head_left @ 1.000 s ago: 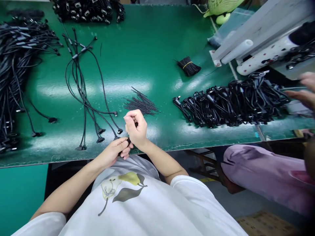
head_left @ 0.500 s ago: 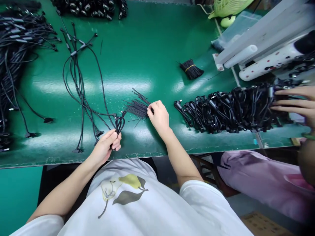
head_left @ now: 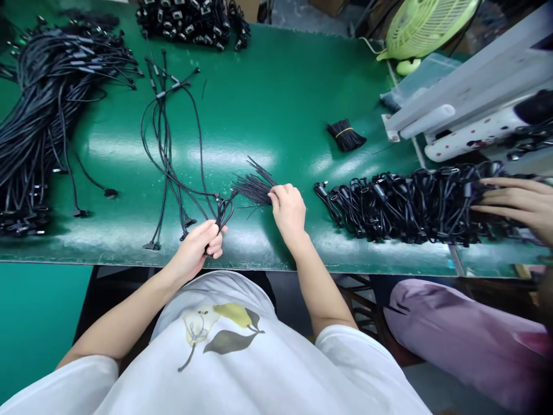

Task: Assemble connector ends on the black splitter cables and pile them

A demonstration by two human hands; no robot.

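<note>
My left hand [head_left: 201, 245] is closed around a folded black cable [head_left: 224, 213], its loops standing up above the fingers near the table's front edge. To its right lies a loose pile of thin black twist ties [head_left: 253, 188]. At the right end of that pile, my right hand [head_left: 289, 210] pinches with thumb and forefinger; how many ties are between the fingertips is hidden. Several long loose cables [head_left: 162, 144] with plugs on their ends lie stretched out just beyond my left hand.
A big heap of cables [head_left: 56, 104] lies at the left, and bundled cables [head_left: 185, 23] at the back. On the right is a row of coiled cables [head_left: 397, 207], with a co-worker's hand [head_left: 518, 202] on its far end. A banded twist-tie bundle [head_left: 345, 135] and a green fan [head_left: 427, 26] stand farther back.
The view has shifted, so the table's things appear farther right. Both my hands keep nearly the same places and grips. The co-worker's hand has moved slightly along the row.
</note>
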